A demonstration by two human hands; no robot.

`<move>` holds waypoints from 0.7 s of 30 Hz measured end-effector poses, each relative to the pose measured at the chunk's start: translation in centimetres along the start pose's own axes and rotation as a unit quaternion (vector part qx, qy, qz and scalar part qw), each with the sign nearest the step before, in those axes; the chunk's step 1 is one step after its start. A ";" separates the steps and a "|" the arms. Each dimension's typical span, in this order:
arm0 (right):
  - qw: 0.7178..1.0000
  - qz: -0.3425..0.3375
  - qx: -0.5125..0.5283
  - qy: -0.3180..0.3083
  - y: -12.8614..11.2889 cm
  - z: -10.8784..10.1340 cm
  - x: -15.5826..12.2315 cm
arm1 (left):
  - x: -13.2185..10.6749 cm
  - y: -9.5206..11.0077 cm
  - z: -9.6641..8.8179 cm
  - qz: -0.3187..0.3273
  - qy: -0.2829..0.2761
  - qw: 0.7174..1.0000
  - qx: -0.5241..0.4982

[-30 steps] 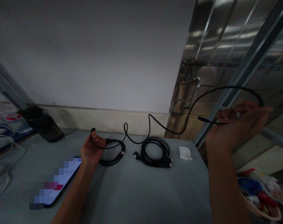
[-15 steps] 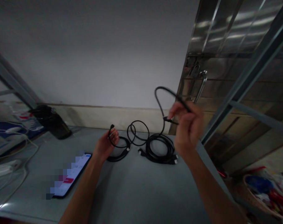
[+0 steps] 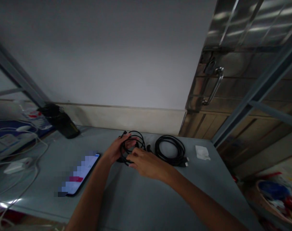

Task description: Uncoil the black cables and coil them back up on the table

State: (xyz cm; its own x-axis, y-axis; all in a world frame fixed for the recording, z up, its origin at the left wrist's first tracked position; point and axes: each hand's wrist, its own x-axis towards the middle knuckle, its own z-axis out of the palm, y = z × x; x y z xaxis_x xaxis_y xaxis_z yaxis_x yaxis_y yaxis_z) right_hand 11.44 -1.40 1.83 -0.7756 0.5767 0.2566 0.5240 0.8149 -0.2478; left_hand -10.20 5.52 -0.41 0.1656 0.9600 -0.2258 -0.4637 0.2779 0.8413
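Note:
Both my hands meet over a loosely looped black cable (image 3: 133,141) on the grey table (image 3: 146,199). My left hand (image 3: 117,150) is curled round the left side of the loops, its fingers through them. My right hand (image 3: 146,163) is closed in a pinch on the cable's near side, just to the right. A second black cable (image 3: 170,150), coiled flat, lies on the table right of my hands, apart from them.
A phone (image 3: 79,175) lies face up to the left of my arm. A black bag (image 3: 60,121) stands at the back left by white cords (image 3: 20,157). A small white packet (image 3: 202,152) lies right of the coil. Metal shelving (image 3: 244,86) rises at the right.
My right hand came down from head height and to the left, bringing the cable's free end to the loops in my left hand. The camera turned slightly left.

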 end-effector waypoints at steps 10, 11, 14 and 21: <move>0.994 0.025 -0.102 0.004 -0.5 3.2 0.0 | -1.0 0.7 0.7 0.081 -0.047 0.996 0.011; 0.994 0.023 -0.108 0.015 -0.4 3.2 0.0 | -1.2 0.9 0.7 0.087 -0.048 0.995 0.002; 0.991 0.018 -0.126 0.050 -0.3 3.1 0.2 | -1.7 1.4 0.6 0.099 -0.053 0.993 -0.020; 0.977 0.019 -0.196 0.083 0.0 1.9 0.5 | -2.0 1.5 0.1 0.108 -0.046 0.992 -0.051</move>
State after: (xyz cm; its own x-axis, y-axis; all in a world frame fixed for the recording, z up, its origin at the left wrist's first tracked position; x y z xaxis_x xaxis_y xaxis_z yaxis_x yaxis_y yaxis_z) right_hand 10.36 -1.24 0.18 -0.7026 0.5820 0.4094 0.6708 0.7336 0.1083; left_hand -11.16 4.04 1.37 0.1301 0.9915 0.0037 -0.5814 0.0732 0.8103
